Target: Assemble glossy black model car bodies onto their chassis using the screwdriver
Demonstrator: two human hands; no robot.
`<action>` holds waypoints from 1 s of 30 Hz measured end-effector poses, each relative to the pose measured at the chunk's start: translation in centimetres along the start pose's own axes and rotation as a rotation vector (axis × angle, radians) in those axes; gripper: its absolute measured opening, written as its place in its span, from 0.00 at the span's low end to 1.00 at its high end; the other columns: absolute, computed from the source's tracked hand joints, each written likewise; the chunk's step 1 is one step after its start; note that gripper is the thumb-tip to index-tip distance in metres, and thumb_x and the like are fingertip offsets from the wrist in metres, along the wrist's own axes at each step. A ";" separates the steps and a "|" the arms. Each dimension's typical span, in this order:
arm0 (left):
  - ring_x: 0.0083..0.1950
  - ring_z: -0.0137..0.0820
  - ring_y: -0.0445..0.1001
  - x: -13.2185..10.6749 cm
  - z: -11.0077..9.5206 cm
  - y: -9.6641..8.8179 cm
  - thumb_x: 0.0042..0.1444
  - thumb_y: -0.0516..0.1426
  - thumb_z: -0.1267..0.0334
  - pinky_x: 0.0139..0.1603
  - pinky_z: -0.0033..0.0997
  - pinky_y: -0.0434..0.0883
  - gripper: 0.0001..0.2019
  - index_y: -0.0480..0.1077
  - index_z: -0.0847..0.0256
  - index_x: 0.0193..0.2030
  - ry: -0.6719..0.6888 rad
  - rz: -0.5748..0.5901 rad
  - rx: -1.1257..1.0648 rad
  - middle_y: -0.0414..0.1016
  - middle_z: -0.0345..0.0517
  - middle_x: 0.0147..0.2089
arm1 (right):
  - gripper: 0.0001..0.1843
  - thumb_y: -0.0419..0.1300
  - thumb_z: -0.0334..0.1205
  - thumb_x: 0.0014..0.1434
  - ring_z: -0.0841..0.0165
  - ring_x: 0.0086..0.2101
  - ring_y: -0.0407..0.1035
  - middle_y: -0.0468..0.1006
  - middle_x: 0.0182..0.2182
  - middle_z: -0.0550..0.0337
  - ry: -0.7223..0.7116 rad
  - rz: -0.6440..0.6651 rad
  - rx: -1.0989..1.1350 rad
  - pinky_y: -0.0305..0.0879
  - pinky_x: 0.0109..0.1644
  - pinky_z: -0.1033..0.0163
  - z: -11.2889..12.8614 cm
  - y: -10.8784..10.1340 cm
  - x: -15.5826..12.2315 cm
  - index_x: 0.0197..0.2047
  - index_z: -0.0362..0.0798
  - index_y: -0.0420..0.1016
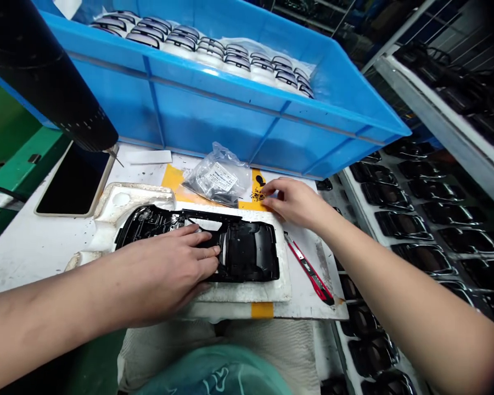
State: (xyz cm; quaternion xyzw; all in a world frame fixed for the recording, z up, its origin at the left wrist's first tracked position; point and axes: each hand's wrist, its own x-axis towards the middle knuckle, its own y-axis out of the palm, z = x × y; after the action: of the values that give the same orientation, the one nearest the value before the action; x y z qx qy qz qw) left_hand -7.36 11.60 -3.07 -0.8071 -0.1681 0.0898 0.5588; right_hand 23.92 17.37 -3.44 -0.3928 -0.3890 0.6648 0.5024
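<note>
teal cloth (pixel 214 376) fills the bottom edge of the view, just under two bare arms that reach forward. the left hand (pixel 177 274) lies flat and spread out on a shiny black plastic shell (pixel 247 258), which sits on a white foam tray (pixel 247 293) on the worktop (pixel 24 269). the right hand (pixel 296 203) is curled, right by a little pile of black bits (pixel 257 195) on yellow tape (pixel 170 178); i cannot tell if it pinches any. a clear plastic bag (pixel 216 175) lies just behind the bits, and a red box cutter (pixel 308 269) lies beside the tray. a big blue plastic crate (pixel 214 109) stands past the worktop, and rows of black parts (pixel 399 219) fill a rack to the right.
</note>
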 end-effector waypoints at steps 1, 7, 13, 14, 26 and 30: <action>0.64 0.45 0.74 0.0 0.0 -0.1 0.69 0.53 0.62 0.68 0.51 0.64 0.12 0.74 0.56 0.55 -0.004 0.006 -0.001 0.80 0.43 0.59 | 0.11 0.65 0.40 0.56 0.64 0.37 0.72 0.80 0.39 0.55 0.020 0.034 0.006 0.66 0.43 0.61 -0.3 0.0 1.1 0.43 0.47 0.80; 0.62 0.47 0.74 0.4 -0.2 -0.6 0.67 0.54 0.65 0.68 0.54 0.63 0.13 0.74 0.60 0.55 0.018 0.077 0.015 0.79 0.45 0.59 | 0.08 0.61 0.43 0.59 0.71 0.26 0.65 0.76 0.26 0.61 0.070 0.183 0.029 0.58 0.30 0.66 -0.8 1.0 3.0 0.33 0.47 0.74; 0.59 0.51 0.76 0.6 -0.2 -0.8 0.61 0.56 0.70 0.64 0.55 0.65 0.15 0.76 0.65 0.54 0.033 0.076 0.026 0.80 0.51 0.58 | 0.07 0.55 0.39 0.62 0.67 0.30 0.65 0.76 0.33 0.55 0.029 0.120 -0.052 0.57 0.34 0.63 -0.3 1.0 2.1 0.35 0.48 0.71; 0.58 0.51 0.76 0.6 -0.1 -0.7 0.60 0.55 0.70 0.64 0.55 0.65 0.16 0.76 0.65 0.53 0.035 0.072 0.020 0.80 0.51 0.58 | 0.06 0.54 0.39 0.62 0.67 0.31 0.65 0.76 0.34 0.54 0.021 0.114 -0.057 0.58 0.35 0.63 -0.3 1.0 2.0 0.35 0.48 0.71; 0.57 0.48 0.77 0.7 -0.3 -0.6 0.65 0.56 0.66 0.65 0.52 0.64 0.10 0.76 0.65 0.48 0.009 0.068 -0.017 0.82 0.53 0.53 | 0.15 0.58 0.48 0.63 0.70 0.22 0.57 0.66 0.19 0.64 -0.094 -0.008 0.007 0.49 0.28 0.64 8.1 -1.1 2.7 0.27 0.50 0.67; 0.55 0.47 0.78 0.7 -0.3 -0.9 0.66 0.55 0.61 0.64 0.51 0.66 0.10 0.77 0.64 0.45 0.010 0.069 0.006 0.83 0.50 0.49 | 0.05 0.61 0.39 0.62 0.72 0.27 0.63 0.73 0.28 0.64 -0.290 0.003 0.117 0.54 0.33 0.66 14.4 -0.1 3.4 0.36 0.49 0.71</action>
State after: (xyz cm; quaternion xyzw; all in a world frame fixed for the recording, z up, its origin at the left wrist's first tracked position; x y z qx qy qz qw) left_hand -6.80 11.89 -2.12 -0.8112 -0.1371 0.1057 0.5585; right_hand 10.18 18.96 1.82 -0.2635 -0.4173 0.7369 0.4620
